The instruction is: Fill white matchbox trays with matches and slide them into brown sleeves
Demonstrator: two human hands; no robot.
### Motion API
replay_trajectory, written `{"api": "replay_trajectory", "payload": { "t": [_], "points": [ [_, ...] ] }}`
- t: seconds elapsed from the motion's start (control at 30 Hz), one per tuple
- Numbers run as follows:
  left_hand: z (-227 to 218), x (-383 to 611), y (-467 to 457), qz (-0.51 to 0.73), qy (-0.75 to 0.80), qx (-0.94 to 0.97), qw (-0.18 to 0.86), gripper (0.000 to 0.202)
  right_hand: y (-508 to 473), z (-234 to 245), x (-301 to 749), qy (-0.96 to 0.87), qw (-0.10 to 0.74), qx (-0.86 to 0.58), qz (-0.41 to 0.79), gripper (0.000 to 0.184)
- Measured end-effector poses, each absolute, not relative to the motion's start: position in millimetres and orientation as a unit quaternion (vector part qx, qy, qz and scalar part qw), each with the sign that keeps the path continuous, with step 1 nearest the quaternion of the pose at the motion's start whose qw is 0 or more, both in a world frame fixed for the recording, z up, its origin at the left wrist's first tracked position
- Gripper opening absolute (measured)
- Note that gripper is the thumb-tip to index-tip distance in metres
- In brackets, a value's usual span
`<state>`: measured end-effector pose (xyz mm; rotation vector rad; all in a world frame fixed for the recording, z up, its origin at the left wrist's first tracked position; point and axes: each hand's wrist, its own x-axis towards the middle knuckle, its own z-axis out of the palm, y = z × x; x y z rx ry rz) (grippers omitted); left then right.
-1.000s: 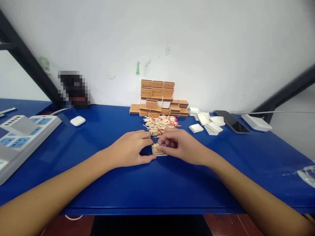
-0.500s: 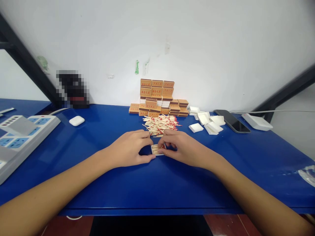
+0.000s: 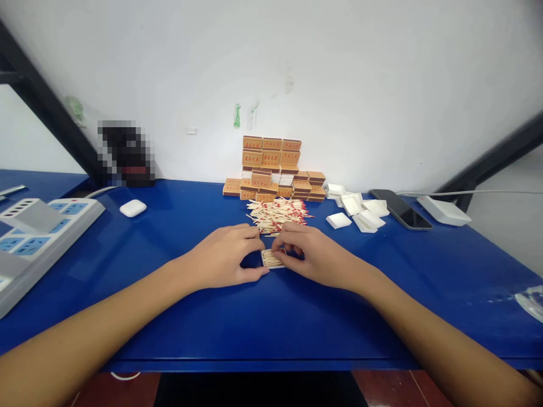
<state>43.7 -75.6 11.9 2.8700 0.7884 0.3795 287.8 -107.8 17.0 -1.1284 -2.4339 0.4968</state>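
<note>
A small white matchbox tray (image 3: 267, 265) filled with matches (image 3: 274, 258) lies on the blue table in front of me. My left hand (image 3: 231, 254) grips the tray's left end between thumb and index finger. Over the tray's right part, my right hand (image 3: 307, 254) is curled, thumb and fingertips pinched at the matches and covering some of their red heads. Just behind both hands spreads a pile of loose matches (image 3: 278, 215), most heads pointing right.
Printed matchboxes (image 3: 270, 158) are stacked against the wall. Several empty white trays (image 3: 338, 220) lie right of the loose pile, near a phone (image 3: 401, 209) and a white block (image 3: 443, 211). At left are a white earbud case (image 3: 133, 208) and a power strip (image 3: 80, 226).
My right thumb and fingertips have shifted slightly over the tray, and more of the matches show beneath them. My left hand keeps its grip.
</note>
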Motion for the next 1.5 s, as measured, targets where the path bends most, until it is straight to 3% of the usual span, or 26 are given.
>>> {"api": "replay_trajectory", "payload": {
  "t": [0.93, 1.17, 1.5],
  "points": [
    [11, 45, -76, 0.123, 0.261, 0.955, 0.072, 0.031, -103, 14, 292, -0.879, 0.165, -0.409, 0.181, 0.013],
    [14, 46, -77, 0.125, 0.262, 0.954, 0.072, 0.024, -104, 11, 294, -0.891, 0.2, -0.398, 0.087, 0.01],
    [12, 45, -77, 0.138, 0.258, 0.954, 0.067, 0.031, -111, 24, 300, -0.884, 0.181, -0.407, 0.142, 0.008]
  ]
}}
